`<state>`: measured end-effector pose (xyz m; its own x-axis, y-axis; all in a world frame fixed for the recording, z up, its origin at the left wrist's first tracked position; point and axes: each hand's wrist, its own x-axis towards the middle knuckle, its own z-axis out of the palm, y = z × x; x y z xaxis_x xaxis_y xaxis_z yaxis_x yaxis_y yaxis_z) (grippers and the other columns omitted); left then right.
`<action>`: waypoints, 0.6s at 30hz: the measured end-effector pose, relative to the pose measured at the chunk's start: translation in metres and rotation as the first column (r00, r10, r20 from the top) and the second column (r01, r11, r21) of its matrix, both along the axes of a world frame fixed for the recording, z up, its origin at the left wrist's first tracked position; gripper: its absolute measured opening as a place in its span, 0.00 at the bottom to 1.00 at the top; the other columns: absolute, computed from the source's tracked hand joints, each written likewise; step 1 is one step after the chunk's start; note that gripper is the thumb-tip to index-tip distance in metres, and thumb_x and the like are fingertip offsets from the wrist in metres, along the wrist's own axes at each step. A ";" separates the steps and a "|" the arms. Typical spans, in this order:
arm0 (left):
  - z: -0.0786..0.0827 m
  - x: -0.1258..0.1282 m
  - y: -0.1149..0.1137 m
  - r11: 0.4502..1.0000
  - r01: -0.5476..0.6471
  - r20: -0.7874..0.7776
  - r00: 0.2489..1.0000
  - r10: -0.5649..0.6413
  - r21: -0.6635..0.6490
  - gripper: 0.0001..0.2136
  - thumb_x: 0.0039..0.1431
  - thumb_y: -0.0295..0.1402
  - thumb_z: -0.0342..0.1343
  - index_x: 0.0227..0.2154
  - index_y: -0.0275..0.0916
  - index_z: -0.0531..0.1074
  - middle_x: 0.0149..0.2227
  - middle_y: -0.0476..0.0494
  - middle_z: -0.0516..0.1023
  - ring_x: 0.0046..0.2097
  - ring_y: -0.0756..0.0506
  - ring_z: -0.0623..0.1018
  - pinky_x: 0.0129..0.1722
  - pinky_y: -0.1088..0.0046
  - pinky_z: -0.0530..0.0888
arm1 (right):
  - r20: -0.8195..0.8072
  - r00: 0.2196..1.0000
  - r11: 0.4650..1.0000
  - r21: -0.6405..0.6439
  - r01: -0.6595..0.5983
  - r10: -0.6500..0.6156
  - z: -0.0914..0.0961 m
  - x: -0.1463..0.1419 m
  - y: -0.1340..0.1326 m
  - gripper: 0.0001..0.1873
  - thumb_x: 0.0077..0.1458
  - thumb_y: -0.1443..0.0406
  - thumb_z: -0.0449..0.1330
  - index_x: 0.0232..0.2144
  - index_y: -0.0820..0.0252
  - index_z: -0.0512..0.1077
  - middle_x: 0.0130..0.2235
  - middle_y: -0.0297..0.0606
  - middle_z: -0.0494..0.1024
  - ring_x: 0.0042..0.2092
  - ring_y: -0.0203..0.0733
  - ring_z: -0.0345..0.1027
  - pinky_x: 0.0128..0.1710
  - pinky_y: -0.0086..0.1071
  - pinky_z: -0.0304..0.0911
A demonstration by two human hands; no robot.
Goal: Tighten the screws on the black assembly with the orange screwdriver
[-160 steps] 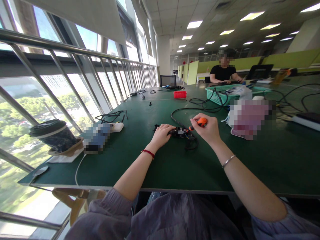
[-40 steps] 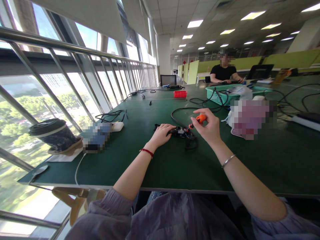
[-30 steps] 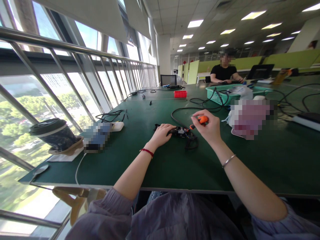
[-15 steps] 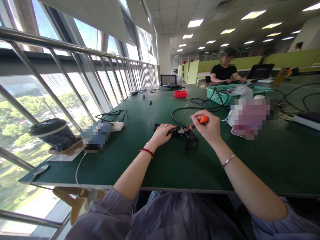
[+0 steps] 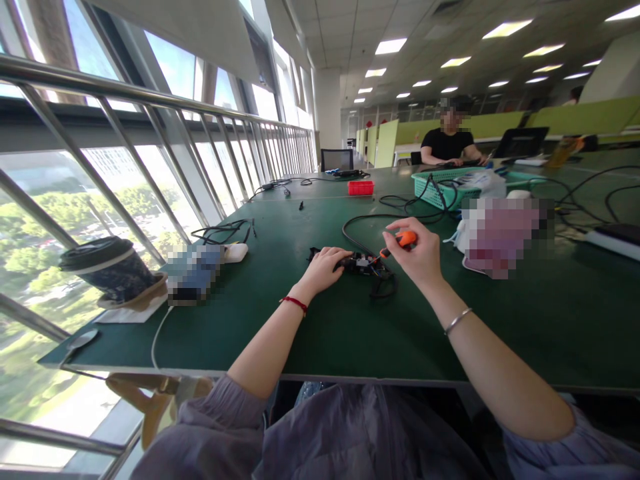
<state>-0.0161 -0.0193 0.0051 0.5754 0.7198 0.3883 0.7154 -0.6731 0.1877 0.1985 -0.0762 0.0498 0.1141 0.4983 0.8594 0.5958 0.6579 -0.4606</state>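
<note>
Open tabletop betw. L forearm & R forearm, near edge up to blk device w/ its cable loop. Hand could also pass betw. L forearm & wht cord; left of that, lidded cup blocks. Past R hand, turquoise basket & blurred pink item obstruct.

An orange-handled screwdriver slants down to a black device, innards exposed, on the green table.

No readable text, labels, numbers, signs
</note>
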 end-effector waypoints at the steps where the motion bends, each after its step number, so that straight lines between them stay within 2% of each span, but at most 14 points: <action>1: 0.000 0.000 0.000 1.000 0.000 0.001 1.000 0.000 -0.001 0.21 0.58 0.25 0.50 0.55 0.43 0.68 0.54 0.44 0.72 0.56 0.41 0.68 0.58 0.59 0.66 | -0.004 1.000 1.000 -0.003 0.006 -0.006 0.000 0.000 0.000 0.07 0.50 0.60 0.61 0.30 0.56 0.70 0.24 0.31 0.71 0.25 0.35 0.64 0.26 0.29 0.59; 7: 0.000 0.000 0.000 1.000 0.009 0.021 1.000 -0.009 -0.003 0.21 0.58 0.25 0.49 0.55 0.43 0.68 0.54 0.43 0.72 0.55 0.41 0.68 0.58 0.58 0.66 | -0.005 0.998 0.998 0.027 -0.058 0.058 0.000 -0.001 -0.001 0.13 0.49 0.61 0.61 0.39 0.56 0.68 0.27 0.31 0.72 0.28 0.37 0.67 0.31 0.31 0.64; 9: 0.000 0.000 0.000 1.000 0.008 0.019 1.000 -0.008 -0.004 0.21 0.58 0.26 0.49 0.55 0.44 0.68 0.54 0.44 0.72 0.55 0.41 0.68 0.58 0.58 0.66 | -0.004 0.998 0.998 0.023 -0.058 0.058 0.000 -0.001 0.000 0.12 0.50 0.61 0.61 0.38 0.56 0.69 0.27 0.31 0.73 0.27 0.37 0.67 0.30 0.31 0.64; 14: 0.000 0.000 0.000 1.000 -0.002 0.005 1.000 0.002 -0.002 0.21 0.58 0.26 0.49 0.55 0.44 0.68 0.54 0.44 0.72 0.56 0.41 0.68 0.58 0.59 0.66 | 0.019 1.000 1.000 -0.009 0.004 -0.003 0.000 0.001 0.001 0.07 0.51 0.59 0.60 0.29 0.56 0.70 0.27 0.33 0.75 0.26 0.36 0.65 0.28 0.31 0.60; 18: 0.000 0.000 -0.001 1.000 0.001 0.010 1.000 -0.001 -0.004 0.21 0.58 0.26 0.49 0.55 0.43 0.68 0.54 0.43 0.72 0.56 0.41 0.68 0.58 0.58 0.66 | 0.013 0.999 1.000 0.004 -0.031 0.031 0.000 0.000 0.000 0.08 0.50 0.61 0.61 0.34 0.56 0.70 0.27 0.32 0.73 0.25 0.36 0.64 0.27 0.30 0.61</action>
